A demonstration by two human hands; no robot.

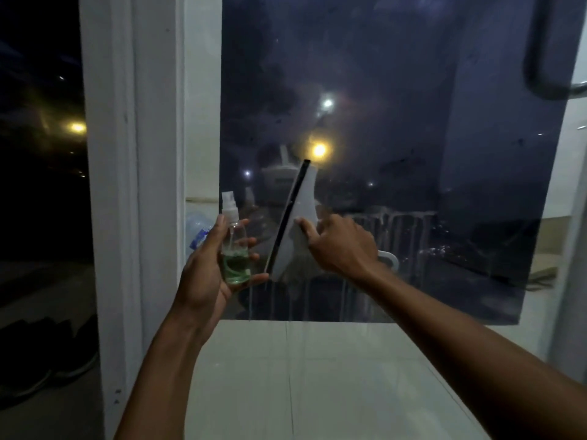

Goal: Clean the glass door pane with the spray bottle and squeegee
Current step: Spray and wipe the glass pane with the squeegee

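The dark glass door pane (397,106) fills the upper middle of the view, with wet streaks running down its lower part. My left hand (203,268) grips a small clear spray bottle (234,246) with green liquid at its bottom, held upright in front of the pane's left edge. My right hand (340,246) holds a white squeegee (301,214) by its handle. Its black rubber blade (289,214) runs steeply upward and lies against the glass, tilted to the right at the top. The blade's lower end is close to my left fingertips.
A white door frame post (127,185) stands at the left, with dark outdoors and shoes (47,360) on the ground beyond it. A dark curved door handle (540,58) is at the top right. Pale floor tiles (301,376) lie below the pane.
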